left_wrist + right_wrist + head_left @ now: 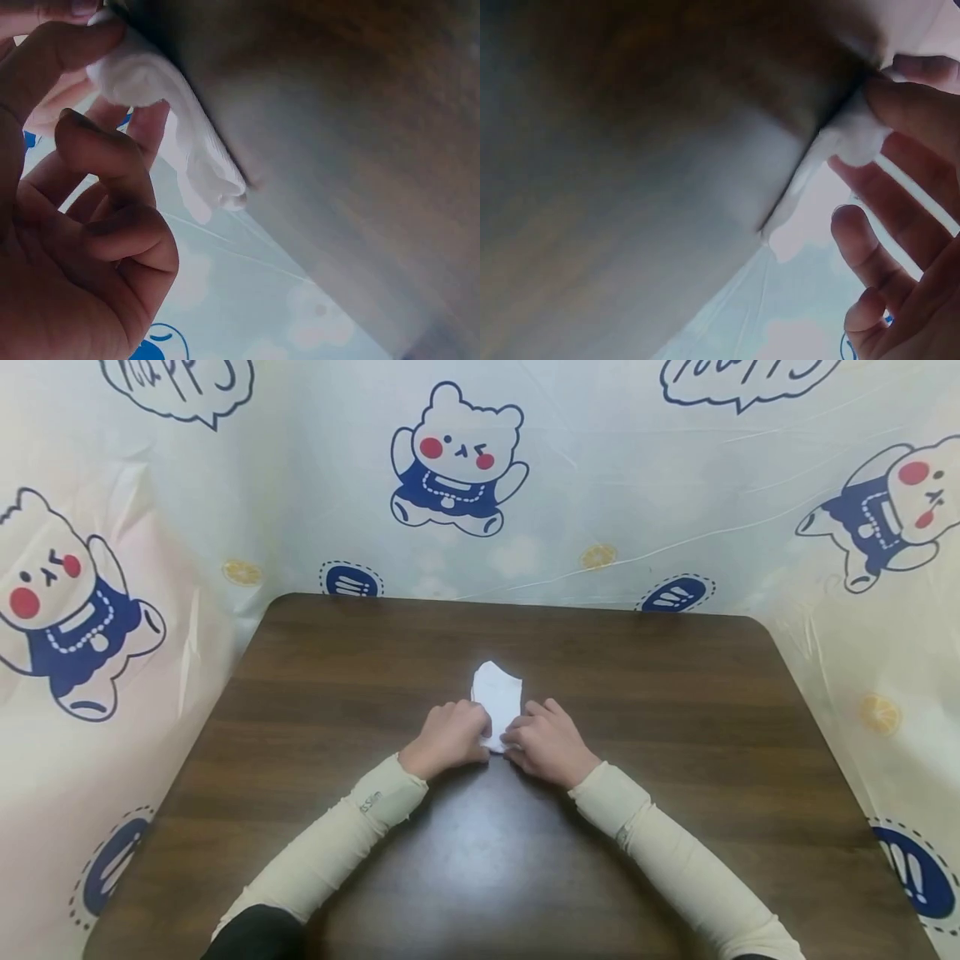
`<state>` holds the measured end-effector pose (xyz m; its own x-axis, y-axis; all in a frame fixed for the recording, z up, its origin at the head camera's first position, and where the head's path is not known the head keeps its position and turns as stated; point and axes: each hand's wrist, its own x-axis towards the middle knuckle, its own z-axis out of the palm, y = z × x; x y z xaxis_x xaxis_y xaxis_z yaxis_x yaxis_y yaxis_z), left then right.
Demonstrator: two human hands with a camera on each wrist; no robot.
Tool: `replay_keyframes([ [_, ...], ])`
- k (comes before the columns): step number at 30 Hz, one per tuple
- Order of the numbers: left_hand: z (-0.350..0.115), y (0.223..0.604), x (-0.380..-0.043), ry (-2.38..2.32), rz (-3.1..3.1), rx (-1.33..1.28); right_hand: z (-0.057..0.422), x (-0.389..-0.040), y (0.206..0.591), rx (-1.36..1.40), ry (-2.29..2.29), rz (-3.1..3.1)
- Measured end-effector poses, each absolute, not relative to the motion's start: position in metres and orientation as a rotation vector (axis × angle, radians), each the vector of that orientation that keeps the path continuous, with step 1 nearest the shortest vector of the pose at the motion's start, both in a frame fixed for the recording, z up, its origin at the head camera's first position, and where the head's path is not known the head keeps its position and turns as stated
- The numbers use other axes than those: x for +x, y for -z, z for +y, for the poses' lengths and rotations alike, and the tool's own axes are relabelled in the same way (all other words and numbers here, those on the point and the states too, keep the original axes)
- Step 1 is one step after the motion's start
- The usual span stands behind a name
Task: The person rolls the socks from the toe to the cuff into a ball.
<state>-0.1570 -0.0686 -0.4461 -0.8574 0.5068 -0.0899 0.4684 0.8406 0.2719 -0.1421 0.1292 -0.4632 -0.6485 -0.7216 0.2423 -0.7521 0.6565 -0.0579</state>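
I have the white cloth (501, 695) on the table (637, 677), midway between its side edges, the cloth's near end in the pinching grip of both the left hand (453, 732) and the right hand (551, 743). I'd judge I'm rolling or folding that end, so the next move calls for turning it evenly toward the table's far edge. My head view shows a flat strip; the left wrist view reveals a thick curl and fine ribbing.

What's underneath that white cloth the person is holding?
The table: the cloth lies on it, its near end held by the left hand and right hand. The part directly beneath is covered, so anything there cannot be seen.
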Motion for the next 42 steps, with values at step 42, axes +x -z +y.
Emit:
replay_keyframes([
  [42,-0.078,0.444,-0.154,-0.584,2.919,0.640,0.123,-0.148,0.459,1.077,-0.325,-2.719],
])
